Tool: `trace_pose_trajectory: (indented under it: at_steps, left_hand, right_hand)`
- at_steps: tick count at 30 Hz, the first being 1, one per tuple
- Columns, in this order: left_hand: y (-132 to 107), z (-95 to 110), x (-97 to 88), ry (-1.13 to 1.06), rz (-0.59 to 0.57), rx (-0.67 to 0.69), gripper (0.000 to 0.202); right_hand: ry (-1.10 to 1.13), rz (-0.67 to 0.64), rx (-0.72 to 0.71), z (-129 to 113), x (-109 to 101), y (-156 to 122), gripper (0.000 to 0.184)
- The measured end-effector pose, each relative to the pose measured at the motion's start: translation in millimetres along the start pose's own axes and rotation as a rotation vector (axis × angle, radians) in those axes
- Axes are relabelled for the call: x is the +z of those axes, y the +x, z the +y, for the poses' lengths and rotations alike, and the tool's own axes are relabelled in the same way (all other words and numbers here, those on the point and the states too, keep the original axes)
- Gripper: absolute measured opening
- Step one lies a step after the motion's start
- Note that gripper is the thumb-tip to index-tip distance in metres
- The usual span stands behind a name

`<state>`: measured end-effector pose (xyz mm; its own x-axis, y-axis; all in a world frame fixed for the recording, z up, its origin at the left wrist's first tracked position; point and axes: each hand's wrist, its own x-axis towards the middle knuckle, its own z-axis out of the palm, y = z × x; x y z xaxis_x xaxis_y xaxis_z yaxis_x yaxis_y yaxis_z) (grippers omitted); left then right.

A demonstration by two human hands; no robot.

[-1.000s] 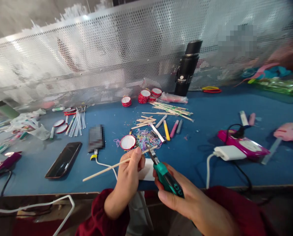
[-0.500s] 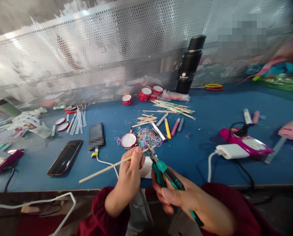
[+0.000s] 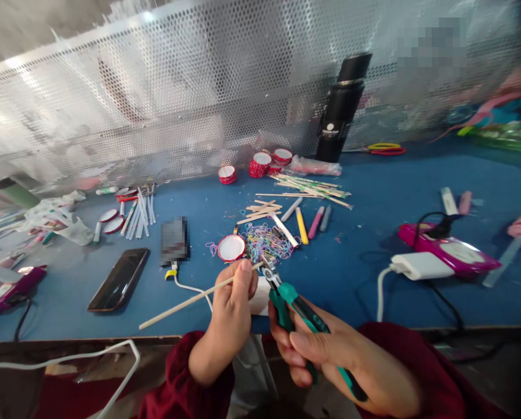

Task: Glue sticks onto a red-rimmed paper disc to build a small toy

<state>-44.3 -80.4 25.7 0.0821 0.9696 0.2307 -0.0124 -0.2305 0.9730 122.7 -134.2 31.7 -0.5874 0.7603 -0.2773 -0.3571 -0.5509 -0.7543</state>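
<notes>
Between thumb and fingers, my left hand [image 3: 233, 308] grips a thin wooden stick [image 3: 177, 307], whose long end slants down to the left. My right hand [image 3: 321, 349] is wrapped round the green and black handles of a pair of cutting pliers [image 3: 286, 297]. The jaws of the pliers meet the short end of the stick just past my left fingertips. Right behind the jaws lie a heap of coloured rubber bands [image 3: 269, 241] and a small red-rimmed white disc [image 3: 231, 248]. A white piece [image 3: 260, 299], perhaps paper, shows between my hands.
Wooden sticks [image 3: 312, 189], flat craft sticks [image 3: 264, 210] and several markers [image 3: 301, 226] lie beyond the rubber bands. A black flask [image 3: 341, 110] stands by the perforated metal screen [image 3: 177, 87]. To the left is a phone [image 3: 118, 280]; to the right, a magenta device [image 3: 456, 253] with a white plug [image 3: 421, 266].
The view has shifted slightly. The pliers stay at the stick's end, and the bit of stick that showed beyond the jaws is no longer visible there. Both hands keep their grip.
</notes>
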Motion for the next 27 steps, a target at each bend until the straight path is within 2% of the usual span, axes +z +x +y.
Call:
trace_pose_trajectory:
  at_steps: [4, 11, 15, 18, 21, 25, 27]
  left_hand:
    - [0.5, -2.2, 0.8, 0.009, 0.019, 0.022, 0.057]
    - [1.9, -6.5, 4.9, -0.066, 0.029, -0.024, 0.055]
    - [5.1, -7.0, 1.4, 0.005, 0.080, -0.001, 0.057]
    - [8.9, -9.1, -7.2, -0.031, 0.127, 0.009, 0.055]
    - [11.8, -7.9, -16.9, -0.061, 0.143, 0.002, 0.055]
    - [13.1, -0.1, -24.8, -0.023, 0.120, -0.013, 0.053]
    - [13.3, 2.5, -27.1, 0.000, 0.114, -0.020, 0.052]
  right_hand:
    - [0.026, 0.016, -0.003, -0.3, 2.7, 0.2, 0.054]
    - [0.142, 0.037, 0.015, -9.3, 4.2, 2.1, 0.046]
    - [0.067, 0.106, -0.020, -16.6, -3.6, 6.1, 0.047]
    - [-0.034, 0.161, -0.059, -22.4, -13.6, 4.7, 0.051]
    - [-0.412, 0.303, -0.192, -30.7, -27.0, -3.6, 0.051]
    - [-1.240, 0.667, -0.361, -38.7, -46.8, -13.7, 0.059]
    - [-1.583, 0.822, -0.434, -38.1, -54.3, -13.9, 0.063]
